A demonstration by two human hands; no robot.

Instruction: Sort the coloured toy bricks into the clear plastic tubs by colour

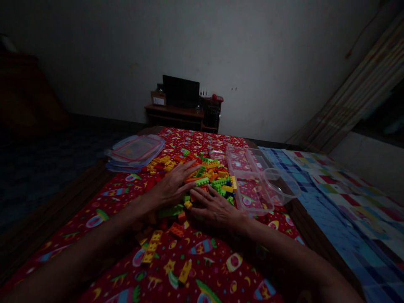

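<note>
Building bricks (208, 172) heaped on tablecloth (221, 273); left hand (173, 181) and right hand (217, 210) both on the heap. Stacked lids (135, 149) to its left, plastic containers (252, 191) right. Stray bricks (152, 247) on the near side (wearer's end). Behind, beyond the table's far end: desk (176, 110) bearing monitor (181, 90), box (158, 98) left of it.

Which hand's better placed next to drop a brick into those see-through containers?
Probably the right hand: it lies nearer the see-through containers, which stand to its right, beside the brick pile. The left hand reaches over the pile from the left, farther away.
</note>
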